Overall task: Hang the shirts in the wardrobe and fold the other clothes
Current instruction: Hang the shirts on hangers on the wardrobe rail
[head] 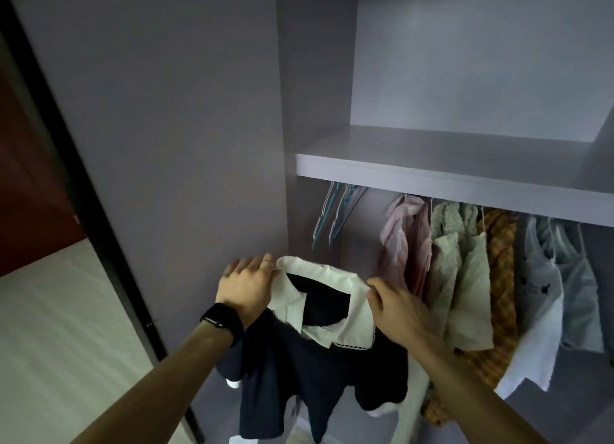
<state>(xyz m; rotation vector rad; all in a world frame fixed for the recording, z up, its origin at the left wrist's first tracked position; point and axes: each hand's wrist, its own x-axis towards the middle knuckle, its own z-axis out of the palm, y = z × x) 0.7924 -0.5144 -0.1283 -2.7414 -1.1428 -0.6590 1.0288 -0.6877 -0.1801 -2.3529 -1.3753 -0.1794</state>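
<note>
Left hand [247, 285] grips white collar [332, 274] of navy shirt [289, 370] | right hand [398, 307] pinches collar's other side

Navy top with white scalloped collar [299, 360], pink striped shirt [403, 244], orange checked garment [498, 277], all inside a pale grey wardrobe [432, 174].

Dim, soft, perhaps edge-warped

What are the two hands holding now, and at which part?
A dark navy fabric shirt with a white collar. The left hand holds the collar's left side, the right hand its right side.
</note>
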